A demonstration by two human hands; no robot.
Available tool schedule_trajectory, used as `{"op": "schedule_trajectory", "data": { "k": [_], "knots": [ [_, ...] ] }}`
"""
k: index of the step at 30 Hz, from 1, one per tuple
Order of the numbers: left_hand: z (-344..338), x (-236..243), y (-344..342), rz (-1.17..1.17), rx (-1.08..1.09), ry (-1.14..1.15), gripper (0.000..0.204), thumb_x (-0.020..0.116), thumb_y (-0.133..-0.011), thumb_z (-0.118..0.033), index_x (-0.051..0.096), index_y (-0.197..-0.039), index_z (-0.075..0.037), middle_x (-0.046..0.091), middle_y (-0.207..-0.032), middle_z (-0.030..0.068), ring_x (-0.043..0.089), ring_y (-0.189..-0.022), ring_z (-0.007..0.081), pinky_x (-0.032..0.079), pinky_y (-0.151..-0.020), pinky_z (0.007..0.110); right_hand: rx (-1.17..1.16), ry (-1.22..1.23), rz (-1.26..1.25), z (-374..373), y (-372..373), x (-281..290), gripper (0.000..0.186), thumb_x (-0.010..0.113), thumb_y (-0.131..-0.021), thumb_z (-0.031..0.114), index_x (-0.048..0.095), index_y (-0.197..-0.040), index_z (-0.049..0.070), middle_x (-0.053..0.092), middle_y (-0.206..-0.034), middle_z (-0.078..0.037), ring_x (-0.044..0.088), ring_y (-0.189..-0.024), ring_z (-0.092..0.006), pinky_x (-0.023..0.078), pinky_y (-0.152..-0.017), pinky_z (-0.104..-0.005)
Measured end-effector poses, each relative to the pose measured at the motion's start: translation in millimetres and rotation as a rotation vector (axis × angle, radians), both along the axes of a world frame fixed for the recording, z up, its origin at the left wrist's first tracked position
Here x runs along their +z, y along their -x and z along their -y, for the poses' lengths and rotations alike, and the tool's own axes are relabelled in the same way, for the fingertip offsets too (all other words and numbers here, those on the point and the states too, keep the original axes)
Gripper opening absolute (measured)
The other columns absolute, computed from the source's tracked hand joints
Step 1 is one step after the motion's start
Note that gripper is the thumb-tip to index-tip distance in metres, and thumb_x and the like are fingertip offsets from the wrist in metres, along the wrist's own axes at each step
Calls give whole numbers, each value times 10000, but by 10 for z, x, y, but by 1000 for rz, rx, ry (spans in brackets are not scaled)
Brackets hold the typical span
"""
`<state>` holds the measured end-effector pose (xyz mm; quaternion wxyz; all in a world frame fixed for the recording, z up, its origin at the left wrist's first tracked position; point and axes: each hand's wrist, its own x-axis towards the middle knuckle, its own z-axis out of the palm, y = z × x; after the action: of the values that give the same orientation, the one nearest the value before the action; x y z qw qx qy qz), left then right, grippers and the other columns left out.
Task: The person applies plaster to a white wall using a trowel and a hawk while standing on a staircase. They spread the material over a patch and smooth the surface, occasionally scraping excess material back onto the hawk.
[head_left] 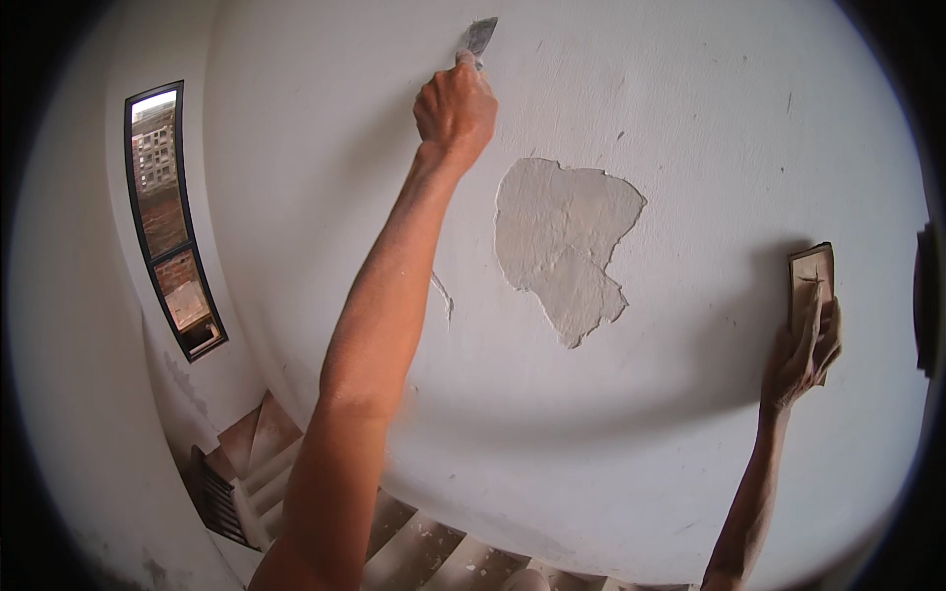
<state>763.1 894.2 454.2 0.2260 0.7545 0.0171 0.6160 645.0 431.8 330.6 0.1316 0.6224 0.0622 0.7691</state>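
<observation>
My left hand (454, 106) is raised high against a white plastered wall (690, 148) and grips a metal scraper (479, 35), whose blade touches the wall above my fist. To its lower right a large patch of stripped grey plaster (562, 241) shows where the paint is gone. My right hand (806, 347) is held out at the right, pressing a flat rectangular brown block (810, 278) against the wall.
A narrow tall window with a dark frame (168, 217) is set in the left wall, with brick buildings outside. Below me a staircase (414, 542) with paint-spattered steps and a dark railing (219, 502) descends. A small peeling flake (443, 294) hangs beside my left forearm.
</observation>
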Motion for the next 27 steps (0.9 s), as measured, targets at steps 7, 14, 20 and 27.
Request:
{"op": "schedule_trajectory", "data": {
  "k": [7, 14, 20, 27],
  "knots": [
    [-57, 108, -70, 97, -143, 305, 252, 567, -941, -228, 651, -1075, -32, 715, -987, 220, 691, -975, 405, 562, -831, 507, -26, -54, -8, 0, -21, -7, 486, 634, -936, 235, 570, -1405, 125, 503, -1426, -134, 529, -1164, -277, 427, -1005, -413],
    [-221, -82, -218, 196, -510, 365, 187, 558, -927, -199, 618, -906, -23, 419, -600, -8, 372, -464, 93, 374, -413, 307, 20, -30, 13, -47, 1, 25, 496, 625, -923, 208, 567, -1411, 141, 504, -1422, -137, 527, -1180, -281, 422, -1016, -419],
    [119, -551, -54, 281, -334, 151, 284, 548, -948, -171, 634, -1160, -3, 655, -767, 190, 672, -691, 325, 508, -699, 438, 20, -62, -26, -24, 0, 1, 493, 620, -936, 231, 561, -1418, 151, 480, -1436, -184, 492, -1257, -338, 412, -1036, -439],
    [104, -429, -114, 215, -451, 226, 240, 500, -945, -191, 621, -934, 16, 564, -690, 115, 561, -651, 227, 476, -680, 402, 50, -49, -6, 28, -53, -18, 485, 626, -939, 224, 564, -1417, 160, 486, -1433, -179, 513, -1211, -333, 429, -1009, -434]
  ]
}}
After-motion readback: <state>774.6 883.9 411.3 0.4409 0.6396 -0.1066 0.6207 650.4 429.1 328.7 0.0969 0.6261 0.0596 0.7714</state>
